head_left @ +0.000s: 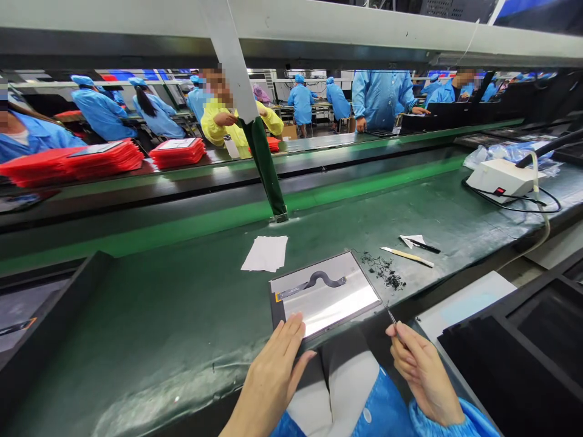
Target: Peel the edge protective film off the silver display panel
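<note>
A flat display panel [339,306] with a silvery back lies on the green bench near its front edge. A dark curved flex cable [316,279] runs across that back, with an orange end at the left. My left hand [277,358] rests with stretched fingers on the panel's lower left edge. In a pinch grip, my right hand [421,367] holds metal tweezers [392,314], whose tips are by the panel's lower right corner. Black shreds [385,271] are heaped just right of the panel. Beyond them lie a cream-coloured blade-like tool [407,257] and a black-handled tool [426,245].
White paper sheets [265,253] lie behind the panel. A black tray [54,309] stands at left, more black trays [523,346] at right. A white device [503,179] with a cable sits far right. A post [264,164] rises from the bench; people work beyond, near red stacks [104,161].
</note>
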A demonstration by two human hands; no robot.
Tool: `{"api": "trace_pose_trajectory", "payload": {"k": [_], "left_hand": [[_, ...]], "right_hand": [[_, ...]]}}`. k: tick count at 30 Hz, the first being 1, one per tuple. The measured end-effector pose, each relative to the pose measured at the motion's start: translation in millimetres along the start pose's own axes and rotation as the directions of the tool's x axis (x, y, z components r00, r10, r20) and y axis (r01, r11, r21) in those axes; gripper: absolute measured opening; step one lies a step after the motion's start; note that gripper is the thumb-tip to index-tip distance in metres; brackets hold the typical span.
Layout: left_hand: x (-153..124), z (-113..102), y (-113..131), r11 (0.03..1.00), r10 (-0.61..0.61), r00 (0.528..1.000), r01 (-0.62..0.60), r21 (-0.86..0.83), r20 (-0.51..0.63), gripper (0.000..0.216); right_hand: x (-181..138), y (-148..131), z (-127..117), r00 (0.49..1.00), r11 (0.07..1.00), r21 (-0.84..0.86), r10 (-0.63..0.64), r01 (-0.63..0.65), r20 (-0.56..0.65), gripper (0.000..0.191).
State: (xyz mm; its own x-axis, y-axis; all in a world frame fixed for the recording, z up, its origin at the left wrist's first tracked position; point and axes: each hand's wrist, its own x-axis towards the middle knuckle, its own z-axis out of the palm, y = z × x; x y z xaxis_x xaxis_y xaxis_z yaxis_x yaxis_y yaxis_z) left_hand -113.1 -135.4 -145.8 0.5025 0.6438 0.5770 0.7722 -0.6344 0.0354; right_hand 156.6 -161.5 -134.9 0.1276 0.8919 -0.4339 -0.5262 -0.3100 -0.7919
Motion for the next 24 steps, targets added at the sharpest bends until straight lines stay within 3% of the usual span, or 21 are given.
{"api": "trace_pose_trajectory", "payload": {"k": [24], "left_hand": [[6.4, -2.7, 3.1, 0.996, 0.032, 0.999, -0.031, 0.08, -0.018, 0.033]], "right_hand": [[-10.2, -36.5, -13.4, 0.983, 0.993, 0.029, -0.109, 0.114, -0.148, 0.05]]}}
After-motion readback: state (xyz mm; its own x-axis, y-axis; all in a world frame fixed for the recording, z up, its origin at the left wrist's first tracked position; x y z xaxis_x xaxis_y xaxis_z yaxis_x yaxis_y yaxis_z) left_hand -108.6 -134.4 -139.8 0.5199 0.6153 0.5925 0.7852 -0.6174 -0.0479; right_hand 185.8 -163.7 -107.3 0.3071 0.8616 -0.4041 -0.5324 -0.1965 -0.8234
